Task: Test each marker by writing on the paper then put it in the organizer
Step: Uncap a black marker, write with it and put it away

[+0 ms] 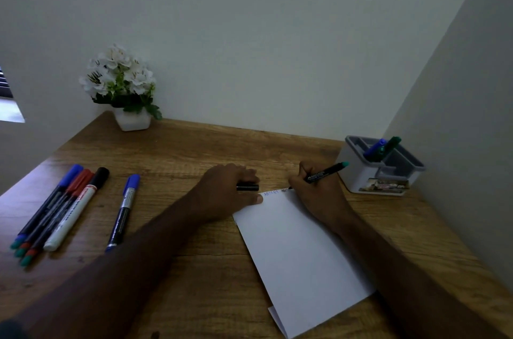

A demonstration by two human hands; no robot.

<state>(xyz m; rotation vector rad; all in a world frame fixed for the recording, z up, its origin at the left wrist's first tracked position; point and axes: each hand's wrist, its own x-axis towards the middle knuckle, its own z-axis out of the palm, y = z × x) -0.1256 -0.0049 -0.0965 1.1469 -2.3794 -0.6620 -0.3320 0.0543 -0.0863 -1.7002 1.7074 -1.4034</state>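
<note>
My right hand (316,194) pinches the black marker (324,173), tip on the paper's (299,249) top edge; left hand (230,194) grips its cap (248,187), thumb pinning the sheet. Keep strokes light, paper steady. Organizer (361,174) near right.

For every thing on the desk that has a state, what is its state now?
Black marker: uncapped, held by the right hand, tip on the paper.
Black cap: off, held under the left hand.
Paper: flat, writing at its top edge.
Organizer: upright, two markers standing inside.
Blue marker: capped, lying alone.
Marker group: capped, lying side by side.
Flower pot: upright.
</note>
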